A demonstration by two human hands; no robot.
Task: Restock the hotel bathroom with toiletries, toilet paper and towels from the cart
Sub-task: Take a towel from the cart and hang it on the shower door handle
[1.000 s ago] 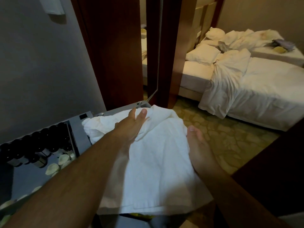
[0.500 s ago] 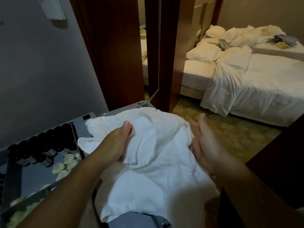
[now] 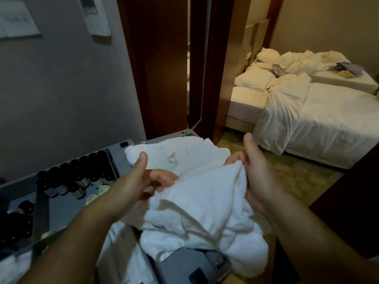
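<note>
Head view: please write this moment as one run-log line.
stage: towel pickup | right hand: gripping white towel | left hand: open beside it | over cart

No text, label or number can be read anywhere. A white sheet (image 3: 17,21) and a pale panel (image 3: 96,16) hang on the far left wall, their print too blurred to make out. A small blue mark sits on the near fold of the white towel (image 3: 205,212), but no letters show.

2 hands (image 3: 139,181), 1 white towel (image 3: 205,206), 1 grey cart (image 3: 61,203), 2 beds (image 3: 328,119).
</note>
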